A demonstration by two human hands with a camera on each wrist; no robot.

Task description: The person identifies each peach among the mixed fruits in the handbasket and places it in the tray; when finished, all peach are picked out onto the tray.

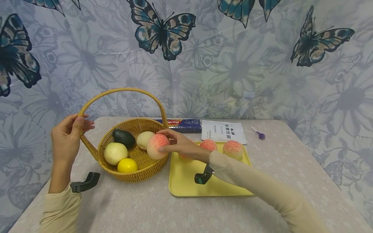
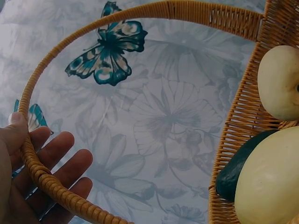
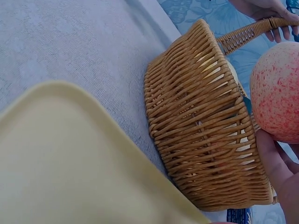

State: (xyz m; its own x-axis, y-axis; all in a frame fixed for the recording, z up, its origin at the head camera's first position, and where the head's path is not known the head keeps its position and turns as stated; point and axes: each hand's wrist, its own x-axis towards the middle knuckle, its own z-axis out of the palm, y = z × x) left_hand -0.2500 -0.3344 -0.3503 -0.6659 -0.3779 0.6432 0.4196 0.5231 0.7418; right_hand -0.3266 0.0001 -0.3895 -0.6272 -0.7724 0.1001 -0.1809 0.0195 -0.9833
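Observation:
A wicker basket [image 1: 137, 173] with a tall hoop handle [image 1: 116, 92] stands left of centre on the table. My left hand [image 1: 70, 136] holds the handle's left side, thumb in front and fingers behind; the left wrist view shows the handle [image 2: 51, 186] crossing my palm [image 2: 56, 177]. My right hand [image 1: 180, 145] grips a pink peach [image 1: 157, 146] just over the basket's right rim, and the peach [image 3: 276, 91] shows beside the basket wall [image 3: 201, 130]. Inside lie an avocado [image 1: 123, 137], two pale round fruits [image 1: 115, 153] and a lemon [image 1: 127, 165].
A yellow tray [image 1: 204, 184] to the right of the basket carries two more peaches [image 1: 232, 149]. Behind it lie a blue packet [image 1: 180, 124], a white packet [image 1: 222, 131] and a small purple object [image 1: 260, 135]. A butterfly-print cloth hangs behind the table.

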